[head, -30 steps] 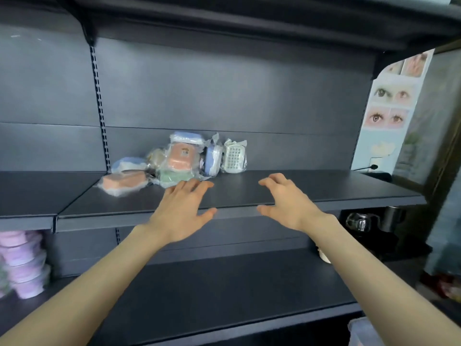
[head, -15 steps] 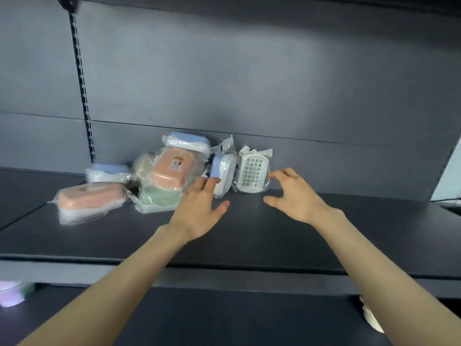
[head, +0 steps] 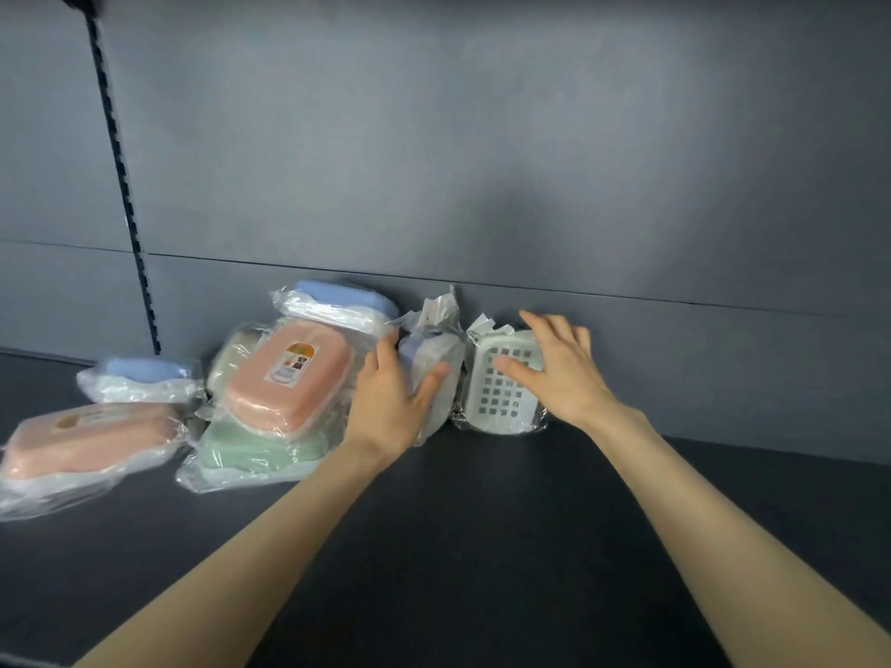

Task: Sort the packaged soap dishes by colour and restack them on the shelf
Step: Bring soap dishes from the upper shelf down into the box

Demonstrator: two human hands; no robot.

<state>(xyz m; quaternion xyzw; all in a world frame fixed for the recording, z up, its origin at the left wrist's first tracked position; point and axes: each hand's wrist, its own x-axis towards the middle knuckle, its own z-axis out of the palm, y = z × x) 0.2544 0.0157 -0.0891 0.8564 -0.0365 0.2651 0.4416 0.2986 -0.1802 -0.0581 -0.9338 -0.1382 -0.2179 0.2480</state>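
Several plastic-wrapped soap dishes lie in a loose pile at the back of the dark shelf (head: 482,547). A white grid dish (head: 496,402) stands on edge against the back panel. My right hand (head: 554,373) rests on it, thumb across its front and straight fingers over its top. Left of it stands a blue and white dish (head: 431,349), touched by my left hand (head: 390,402) with spread fingers. A labelled pink dish (head: 289,378) leans on a green one (head: 250,450), with a blue dish (head: 347,296) on top. Further left lie another pink dish (head: 82,441) and another blue dish (head: 140,373).
A beige dish (head: 236,347) is half hidden behind the labelled pink one. The grey back panel (head: 530,161) rises right behind the pile. A slotted upright (head: 120,185) runs down the panel at the left. Bare shelf surface stretches to the right of the white dish.
Both hands moved forward to the back of the shelf. The left reached the blue and white dish and the right landed on the white grid dish. The view moved closer.
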